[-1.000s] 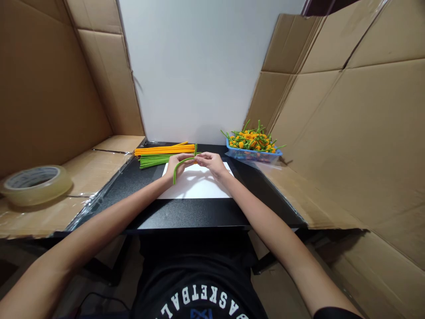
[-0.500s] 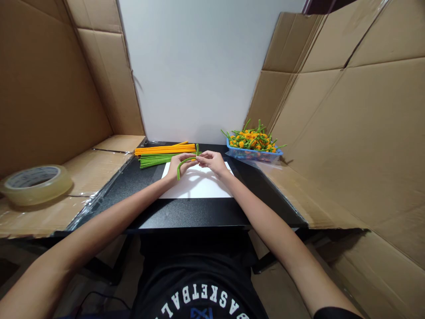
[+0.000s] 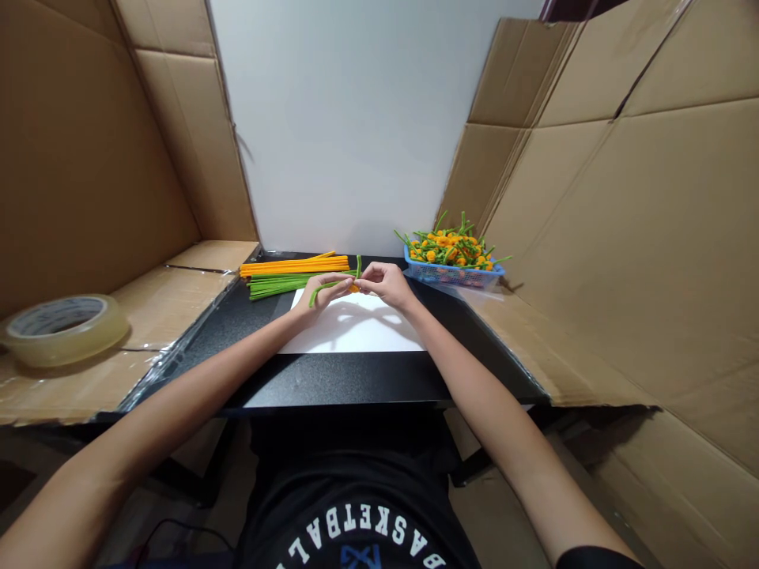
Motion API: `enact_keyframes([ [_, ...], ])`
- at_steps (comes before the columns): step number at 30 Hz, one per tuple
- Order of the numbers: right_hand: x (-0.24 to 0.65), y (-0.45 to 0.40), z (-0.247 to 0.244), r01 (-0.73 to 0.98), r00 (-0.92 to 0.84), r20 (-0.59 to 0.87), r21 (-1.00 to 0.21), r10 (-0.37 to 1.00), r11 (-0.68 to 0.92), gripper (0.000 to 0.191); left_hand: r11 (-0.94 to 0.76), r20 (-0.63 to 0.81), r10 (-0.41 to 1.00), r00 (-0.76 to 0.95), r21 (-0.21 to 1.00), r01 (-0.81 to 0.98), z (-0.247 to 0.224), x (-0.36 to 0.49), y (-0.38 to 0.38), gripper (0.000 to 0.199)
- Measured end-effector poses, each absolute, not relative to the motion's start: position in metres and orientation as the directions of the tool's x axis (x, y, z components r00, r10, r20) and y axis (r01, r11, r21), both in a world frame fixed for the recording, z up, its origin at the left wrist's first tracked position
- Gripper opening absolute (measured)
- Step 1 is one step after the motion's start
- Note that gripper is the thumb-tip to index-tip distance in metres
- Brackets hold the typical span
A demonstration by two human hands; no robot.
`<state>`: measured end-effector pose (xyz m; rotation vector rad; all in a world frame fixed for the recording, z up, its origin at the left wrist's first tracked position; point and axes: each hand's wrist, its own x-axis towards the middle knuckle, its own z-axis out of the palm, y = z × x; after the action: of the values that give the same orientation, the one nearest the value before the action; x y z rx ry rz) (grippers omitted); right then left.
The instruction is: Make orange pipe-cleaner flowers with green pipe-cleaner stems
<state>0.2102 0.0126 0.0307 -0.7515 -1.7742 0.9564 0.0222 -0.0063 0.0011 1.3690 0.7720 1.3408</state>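
Over a white sheet (image 3: 356,330), my left hand (image 3: 323,294) is closed on a bent green fuzzy stem (image 3: 314,295) that curls over its back. An orange piece (image 3: 354,288) shows between the fingertips of both hands. My right hand (image 3: 387,285) pinches at that orange and green piece from the right; a short green end (image 3: 359,265) stands up between the hands. Behind my left hand lie a bundle of orange stems (image 3: 296,266) and a bundle of green stems (image 3: 273,285).
A blue basket (image 3: 454,274) full of orange and green pieces stands at the back right of the black table (image 3: 356,381). At far left, a large tape roll (image 3: 68,329) lies on cardboard. Cardboard walls rise on both sides.
The green stem has shifted slightly left and down behind my left hand. More of the orange piece shows between my fingertips. My right hand has moved slightly right and up.
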Motion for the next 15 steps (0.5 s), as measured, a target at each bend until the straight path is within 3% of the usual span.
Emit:
enact_keyframes([
  [15,0.2126,0.0046,0.0389,0.165,-0.372,0.596,-0.712,0.711,0.683,0.011,-0.246,0.274,0.959,0.079,0.935,-0.254,0.0097,0.0224,-0.0129,0.046],
])
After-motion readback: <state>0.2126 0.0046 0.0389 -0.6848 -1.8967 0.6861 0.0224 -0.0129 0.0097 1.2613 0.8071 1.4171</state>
